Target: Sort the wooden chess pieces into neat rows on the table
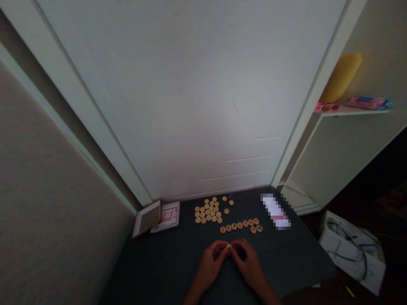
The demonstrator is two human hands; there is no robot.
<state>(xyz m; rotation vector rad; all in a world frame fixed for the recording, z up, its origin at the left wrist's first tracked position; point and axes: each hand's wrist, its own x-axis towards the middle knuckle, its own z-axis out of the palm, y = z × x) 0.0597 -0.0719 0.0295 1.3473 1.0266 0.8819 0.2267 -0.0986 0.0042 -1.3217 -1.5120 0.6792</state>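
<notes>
Left hand (210,257) and right hand (247,256) are both pinching one little pale disc (229,245), fingertips clamped right on it, well in from the back edge of the table (159,262). Some marked discs (239,225) are sitting just past it, and a bunch of plain discs (208,212) is lying nearer that edge.

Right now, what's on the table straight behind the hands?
Marked discs, then plain-faced discs nearer the white panel. The left hand and right hand hide the tabletop directly behind them.

Dim, soft glare on white panel (254,76), dark lower right, stretched edges, pixelated strip (275,211)
</notes>
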